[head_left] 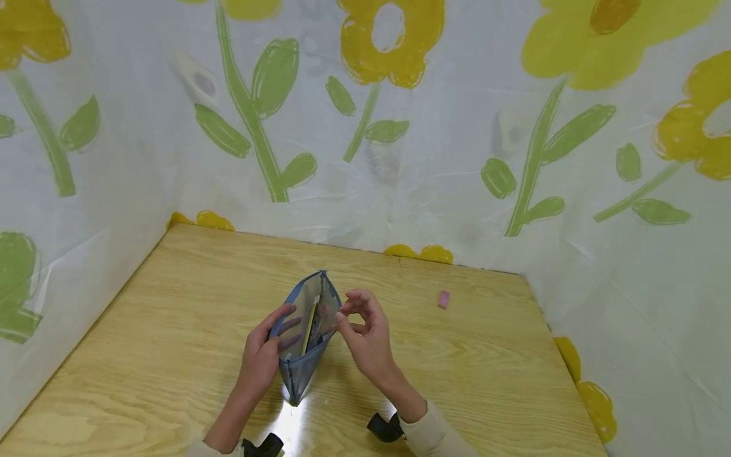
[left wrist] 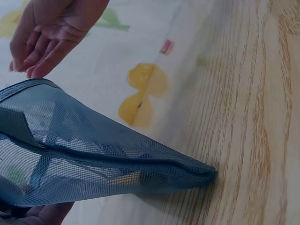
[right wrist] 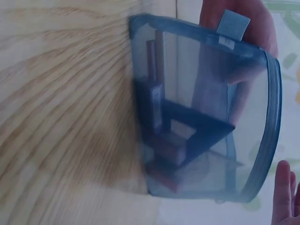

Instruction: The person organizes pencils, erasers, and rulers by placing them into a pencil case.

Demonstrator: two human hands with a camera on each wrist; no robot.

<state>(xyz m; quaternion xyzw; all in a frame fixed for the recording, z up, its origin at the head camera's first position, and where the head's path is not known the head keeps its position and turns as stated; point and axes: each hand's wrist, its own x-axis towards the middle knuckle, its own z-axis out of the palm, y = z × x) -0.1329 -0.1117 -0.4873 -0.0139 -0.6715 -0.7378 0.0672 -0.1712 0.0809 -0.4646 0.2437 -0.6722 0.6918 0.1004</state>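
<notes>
My left hand holds a blue mesh pencil case upright by its left side, its fingers showing through the mesh. The case's zip is undone and its mouth gapes upward. Inside leans a yellow pencil. Through the side in the right wrist view, a dark set square and several blurred small items show. At the right rim, my right hand hovers with loosely bent fingers and nothing in them. The left wrist view has that hand just beyond the rim.
A small pink eraser lies on the wooden table, back and to the right. White sheets with yellow flowers hang along the table's back and sides. Dark wrist mounts sit by both cuffs.
</notes>
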